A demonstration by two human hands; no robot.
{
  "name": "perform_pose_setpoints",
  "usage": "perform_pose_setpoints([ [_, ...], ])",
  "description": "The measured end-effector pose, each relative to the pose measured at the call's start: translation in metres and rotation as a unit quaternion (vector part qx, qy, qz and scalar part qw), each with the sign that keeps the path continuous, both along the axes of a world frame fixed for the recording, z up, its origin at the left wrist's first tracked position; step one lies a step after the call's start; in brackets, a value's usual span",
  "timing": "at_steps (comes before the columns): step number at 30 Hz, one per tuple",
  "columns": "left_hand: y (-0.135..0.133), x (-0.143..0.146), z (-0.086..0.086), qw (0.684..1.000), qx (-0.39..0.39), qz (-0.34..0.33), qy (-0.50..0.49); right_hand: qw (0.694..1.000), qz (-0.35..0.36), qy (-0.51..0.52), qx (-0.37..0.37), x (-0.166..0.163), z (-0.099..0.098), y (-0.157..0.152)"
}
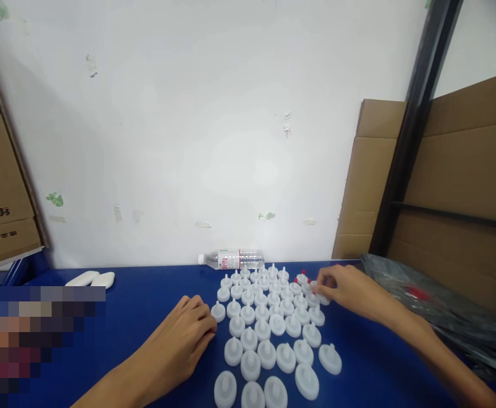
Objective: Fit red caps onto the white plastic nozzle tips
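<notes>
Many white round plastic caps with upright nozzles (pixel 267 354) stand in a cluster on the blue table. A few at the far right of the cluster carry small red tips (pixel 303 272). My right hand (pixel 341 288) reaches over that far right side. Its thumb and fingers are pinched at a small red tip (pixel 314 290) on one white cap, partly hidden by the fingers. My left hand (pixel 183 334) rests on the table at the cluster's left side, beside a white cap (pixel 217 311). Its fingers are curled inward, and whatever they may hold is hidden.
A clear plastic bottle (pixel 230 259) lies along the wall behind the caps. Two white objects (pixel 83 279) are at the far left. Dark plastic sheeting (pixel 426 311) lies to the right, below cardboard (pixel 464 170). A cardboard box (pixel 5 170) stands at left.
</notes>
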State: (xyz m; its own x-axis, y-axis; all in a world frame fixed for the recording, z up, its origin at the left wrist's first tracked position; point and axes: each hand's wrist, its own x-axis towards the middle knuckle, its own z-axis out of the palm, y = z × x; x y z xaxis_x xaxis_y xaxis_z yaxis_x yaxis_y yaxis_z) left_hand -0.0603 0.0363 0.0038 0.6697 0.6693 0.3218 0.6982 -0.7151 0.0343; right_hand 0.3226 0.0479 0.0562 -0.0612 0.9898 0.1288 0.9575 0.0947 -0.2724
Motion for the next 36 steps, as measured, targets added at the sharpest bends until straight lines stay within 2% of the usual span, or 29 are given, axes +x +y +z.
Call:
perform_pose_setpoints([
  [3,0.000,0.000,-0.001,1.000,-0.008,-0.001,-0.022,0.997,0.045,0.044,-0.046,0.003,-0.002,-0.001],
  [7,0.000,-0.001,-0.002,0.999,-0.020,0.005,-0.027,0.986,0.090,0.087,-0.109,0.005,-0.017,0.003],
  [11,0.001,0.000,-0.002,0.999,-0.029,0.001,-0.023,0.983,0.112,0.096,-0.113,0.007,-0.023,0.006],
  [16,0.005,0.001,-0.004,0.999,0.002,-0.015,-0.042,0.989,0.118,0.087,-0.012,0.006,-0.004,0.003],
  [20,0.009,-0.001,-0.005,0.995,0.044,-0.032,-0.086,0.982,0.122,0.113,0.095,-0.010,0.006,-0.006],
  [24,0.004,0.002,-0.002,0.985,0.081,-0.060,-0.138,0.960,0.179,0.126,0.174,-0.038,-0.005,-0.016],
  [29,-0.011,0.014,0.006,0.970,0.149,-0.113,-0.153,0.918,0.287,0.067,0.265,-0.067,-0.023,-0.029],
  [36,-0.027,0.025,0.003,0.943,0.189,-0.197,-0.191,0.880,0.350,0.043,0.318,-0.088,-0.035,-0.043],
])
